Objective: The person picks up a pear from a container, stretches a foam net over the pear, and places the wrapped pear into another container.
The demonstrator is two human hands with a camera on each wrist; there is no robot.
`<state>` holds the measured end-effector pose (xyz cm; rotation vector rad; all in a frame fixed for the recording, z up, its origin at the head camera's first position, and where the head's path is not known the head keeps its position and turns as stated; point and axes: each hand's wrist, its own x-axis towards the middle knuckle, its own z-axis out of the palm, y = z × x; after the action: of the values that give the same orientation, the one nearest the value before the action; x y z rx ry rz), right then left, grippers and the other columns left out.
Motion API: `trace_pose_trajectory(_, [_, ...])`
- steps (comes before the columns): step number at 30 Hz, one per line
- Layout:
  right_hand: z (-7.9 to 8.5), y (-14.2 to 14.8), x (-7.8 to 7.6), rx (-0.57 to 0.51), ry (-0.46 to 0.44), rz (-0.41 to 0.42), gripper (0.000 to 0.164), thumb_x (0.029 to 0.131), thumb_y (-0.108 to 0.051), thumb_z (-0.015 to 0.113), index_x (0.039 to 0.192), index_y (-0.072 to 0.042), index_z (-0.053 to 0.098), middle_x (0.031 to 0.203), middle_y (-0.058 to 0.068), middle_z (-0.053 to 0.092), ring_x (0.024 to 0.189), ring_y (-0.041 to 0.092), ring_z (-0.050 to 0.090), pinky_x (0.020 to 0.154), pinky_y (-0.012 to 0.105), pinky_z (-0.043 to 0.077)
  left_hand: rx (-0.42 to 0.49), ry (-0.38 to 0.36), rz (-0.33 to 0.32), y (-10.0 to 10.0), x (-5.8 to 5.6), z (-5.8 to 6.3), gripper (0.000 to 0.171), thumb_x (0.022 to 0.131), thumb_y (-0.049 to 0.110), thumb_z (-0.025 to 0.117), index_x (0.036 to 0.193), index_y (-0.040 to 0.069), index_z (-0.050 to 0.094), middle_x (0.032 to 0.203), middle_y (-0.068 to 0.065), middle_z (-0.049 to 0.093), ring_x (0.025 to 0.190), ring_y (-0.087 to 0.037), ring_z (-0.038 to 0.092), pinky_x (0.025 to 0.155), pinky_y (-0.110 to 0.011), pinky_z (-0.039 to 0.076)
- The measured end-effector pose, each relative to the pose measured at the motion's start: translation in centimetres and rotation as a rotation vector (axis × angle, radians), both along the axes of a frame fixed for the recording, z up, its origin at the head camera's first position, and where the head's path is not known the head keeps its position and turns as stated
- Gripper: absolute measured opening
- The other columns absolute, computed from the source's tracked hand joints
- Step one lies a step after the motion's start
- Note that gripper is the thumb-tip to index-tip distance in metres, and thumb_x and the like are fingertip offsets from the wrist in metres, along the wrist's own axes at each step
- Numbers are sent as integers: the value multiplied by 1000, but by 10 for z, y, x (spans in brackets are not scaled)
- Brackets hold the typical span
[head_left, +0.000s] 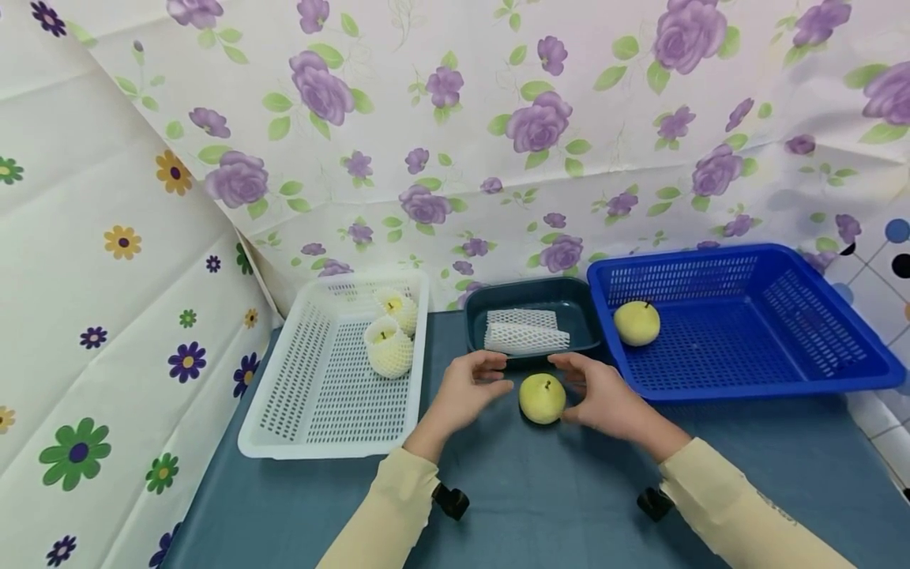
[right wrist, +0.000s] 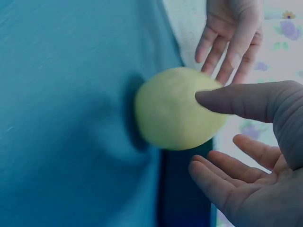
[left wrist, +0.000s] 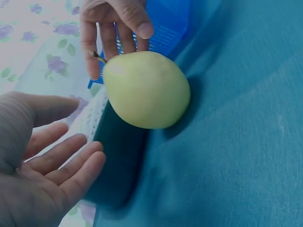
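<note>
Nearest are two cream fabric sleeves (head_left: 387, 510), with a small black device (head_left: 451, 502) below each wrist, above a blue-grey table covering (head_left: 547, 506); beyond them, the left hand (head_left: 465, 391) is just left of a round yellow-green pear (head_left: 543, 398), its fingers loosely spread and grasping nothing; the right hand (head_left: 604, 397) is at the pear's right side, fingers relaxed and slightly bent, not clenched round it; whether its thumb touches the skin, I cannot tell. The bare pear sits on the table between the hands, stem upward; just beyond it is a dark teal rectangular plastic tray (head_left: 475, 336) holding white foam-net sleeves (head_left: 528, 332). Left of that, a white perforated plastic basket (head_left: 334, 451) holds two pears in white foam nets (head_left: 391, 352) along its right side; on the right, a blue perforated plastic basket (head_left: 732, 348) holds one bare yellow pear (head_left: 637, 323) near its left wall; farthest is a white wall covering with purple flowers (head_left: 490, 158).
</note>
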<state>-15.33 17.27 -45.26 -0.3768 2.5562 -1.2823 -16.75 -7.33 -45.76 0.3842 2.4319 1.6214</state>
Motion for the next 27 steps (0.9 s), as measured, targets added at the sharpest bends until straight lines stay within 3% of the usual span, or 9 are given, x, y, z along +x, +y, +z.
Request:
trace_pose_trajectory(6, [24, 0, -5, 15, 47, 1, 73, 78, -1, 69, 142, -15, 37, 144, 8, 42, 127, 31, 47, 97, 48, 46, 116, 106, 143, 2, -2, 13, 33, 88, 24, 66, 119, 12, 64, 115, -9, 66, 96, -14, 64, 77, -25, 54])
trace_pose_trajectory(12, [41, 7, -15, -17, 95, -25, 54, 88, -15, 64, 138, -16, 43, 138, 10, 49, 123, 29, 51, 93, 46, 49, 210, 198, 353, 5, -9, 24, 24, 89, 20, 65, 111, 13, 69, 107, -9, 70, 89, -18, 64, 72, -21, 53])
trace_pose_trajectory(18, [48, 8, -27, -52, 134, -82, 46, 90, -30, 64, 132, -20, 50, 132, 5, 54, 121, 26, 53, 94, 45, 48, 235, 228, 484, 8, -15, 20, 24, 88, 29, 66, 111, 22, 69, 104, -2, 70, 91, -14, 63, 75, -23, 52])
trace_pose_trajectory(24, [50, 2, -40, -65, 186, -148, 45, 88, -39, 64, 129, -23, 54, 131, 3, 56, 122, 22, 53, 96, 44, 47, 190, 178, 540, 13, -18, 9, 31, 87, 37, 66, 117, 29, 65, 119, 2, 63, 112, -20, 56, 88, -35, 51])
trace_pose_trajectory(27, [49, -2, -48, -66, 194, -166, 43, 87, -41, 64, 127, -26, 55, 130, 1, 57, 122, 20, 52, 97, 45, 47, 177, 155, 572, 16, -22, 2, 31, 86, 37, 66, 117, 29, 65, 122, 1, 60, 115, -20, 54, 90, -36, 51])
